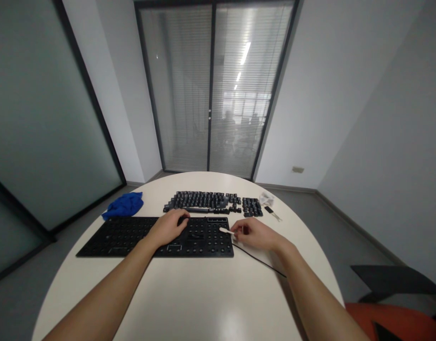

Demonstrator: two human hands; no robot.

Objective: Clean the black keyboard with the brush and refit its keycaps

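A black keyboard base (pixel 129 232), its keycaps taken off, lies across the near half of the table. My left hand (pixel 169 227) rests on its upper middle, thumb apart from the lightly bent fingers. At the right end of the base, my right hand (pixel 253 232) pinches a white cotton swab (pixel 225 230). The swab's tip points left over the number-pad switches; whether it touches them I cannot tell. Behind the base, loose black keycaps (pixel 200 200) are laid out in keyboard order, with a separate number-pad group (pixel 252 207) on the right.
A crumpled blue cloth (pixel 124 205) lies at the table's left edge. To the right are a clear plastic bag (pixel 266 198) and a small tool with a black handle (pixel 269 210). A black cable (pixel 258 261) runs under my right forearm. An orange chair (pixel 392 322) stands at right.
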